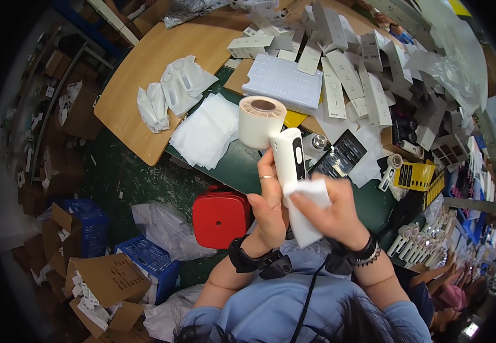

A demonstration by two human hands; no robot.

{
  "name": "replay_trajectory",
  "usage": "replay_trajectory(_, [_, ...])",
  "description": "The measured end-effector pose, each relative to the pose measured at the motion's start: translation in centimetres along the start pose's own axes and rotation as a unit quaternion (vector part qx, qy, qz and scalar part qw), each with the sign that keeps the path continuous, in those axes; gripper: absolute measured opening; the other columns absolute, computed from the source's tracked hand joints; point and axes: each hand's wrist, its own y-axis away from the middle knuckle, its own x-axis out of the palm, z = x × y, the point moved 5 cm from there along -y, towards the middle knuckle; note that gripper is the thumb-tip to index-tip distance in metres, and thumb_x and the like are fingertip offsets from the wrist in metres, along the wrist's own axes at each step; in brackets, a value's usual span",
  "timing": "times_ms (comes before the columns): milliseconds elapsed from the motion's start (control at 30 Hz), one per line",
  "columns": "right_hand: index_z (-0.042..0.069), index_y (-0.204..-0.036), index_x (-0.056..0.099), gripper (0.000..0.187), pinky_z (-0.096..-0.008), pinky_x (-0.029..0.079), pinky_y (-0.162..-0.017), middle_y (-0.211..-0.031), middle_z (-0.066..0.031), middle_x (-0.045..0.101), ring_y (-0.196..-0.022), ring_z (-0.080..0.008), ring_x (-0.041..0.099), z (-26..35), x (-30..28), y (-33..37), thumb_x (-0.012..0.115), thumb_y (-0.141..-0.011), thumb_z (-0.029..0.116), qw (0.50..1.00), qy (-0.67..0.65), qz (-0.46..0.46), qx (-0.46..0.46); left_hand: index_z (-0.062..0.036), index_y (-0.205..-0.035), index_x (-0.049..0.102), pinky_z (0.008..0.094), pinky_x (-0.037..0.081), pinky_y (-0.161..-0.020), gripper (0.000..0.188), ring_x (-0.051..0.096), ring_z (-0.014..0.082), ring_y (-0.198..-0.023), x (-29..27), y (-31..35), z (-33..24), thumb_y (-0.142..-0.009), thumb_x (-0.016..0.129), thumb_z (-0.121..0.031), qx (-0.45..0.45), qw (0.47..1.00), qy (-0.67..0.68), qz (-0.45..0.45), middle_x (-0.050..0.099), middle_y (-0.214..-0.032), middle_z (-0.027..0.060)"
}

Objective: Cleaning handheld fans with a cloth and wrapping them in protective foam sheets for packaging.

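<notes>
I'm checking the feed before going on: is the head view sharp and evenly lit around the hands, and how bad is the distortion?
Head view: the white oblong plastic device in the left hand and the white cloth in the right hand look sharp and evenly lit, without harsh glare; fisheye bending curves the wooden tabletop edge, and the corners are black.

single head-worn fisheye, left of a side-by-side pair, looks steeply down over the wearer's chest, both hands close below centre, desk (145, 63) spreads ahead toward the top, floor (122, 177) at left, edges bend at the dark rim, no second view to overlap
</notes>
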Motion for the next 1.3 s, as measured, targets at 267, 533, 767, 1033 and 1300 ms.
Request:
replay_trajectory(267, [-0.002,-0.077,0.064,0.013,-0.0242,0.043,-0.049,-0.064,-0.0062,0.061,-0.055,-0.0110,0.060,0.5,-0.4,-0.2,0.067,-0.078,0.011,1.000,0.022,-0.006,-0.015,-0.0059,-0.138,0.016,0.0308,0.036,-0.093,0.102,0.046,0.0172,-0.106,0.5,-0.2,-0.2,-0.073,0.012,-0.084,0.011,1.000,-0.001,0.001,0.044,-0.119,0.0106])
replay_trajectory(533, [0.000,-0.084,0.066,0.013,-0.0252,0.046,-0.052,-0.066,-0.0086,0.063,-0.058,-0.0145,0.063,1.1,-0.9,-0.9,0.067,-0.078,0.012,0.999,0.049,0.009,-0.021,-0.0073,-0.136,0.020,0.0314,0.037,-0.093,0.099,0.047,0.0179,-0.106,0.4,-0.9,0.0,-0.074,0.015,-0.084,0.024,0.999,0.030,-0.008,0.046,-0.118,0.0112])
replay_trajectory(767, [0.001,-0.090,0.067,0.016,-0.0274,0.050,-0.057,-0.069,-0.0130,0.065,-0.062,-0.0196,0.067,0.8,-0.4,0.3,0.067,-0.078,0.013,0.998,0.054,0.020,-0.026,-0.0059,-0.137,0.013,0.0279,0.041,-0.080,0.100,0.047,0.0133,-0.089,0.4,-0.8,-0.4,-0.074,0.024,-0.083,0.020,0.997,0.067,0.015,0.041,-0.110,0.0060])
replay_trajectory(1033, [0.001,-0.089,0.067,0.016,-0.0274,0.050,-0.057,-0.070,-0.0133,0.065,-0.062,-0.0196,0.067,1.5,-0.5,-0.5,0.066,-0.078,0.013,0.999,0.037,0.015,-0.022,-0.0056,-0.137,0.013,0.0277,0.042,-0.078,0.101,0.047,0.0138,-0.088,0.8,-0.6,-0.9,-0.073,0.025,-0.084,0.030,0.998,0.046,-0.004,0.042,-0.109,0.0068])
replay_trajectory(1300, [0.002,-0.091,0.067,0.017,-0.0287,0.050,-0.054,-0.068,-0.0142,0.064,-0.060,-0.0230,0.066,1.6,-0.3,-0.9,0.066,-0.078,0.012,0.996,0.081,0.011,-0.043,-0.0056,-0.136,0.014,0.0275,0.042,-0.077,0.101,0.048,0.0138,-0.088,0.2,-0.6,-0.6,-0.073,0.025,-0.083,0.035,0.999,0.024,-0.027,0.042,-0.109,0.0071])
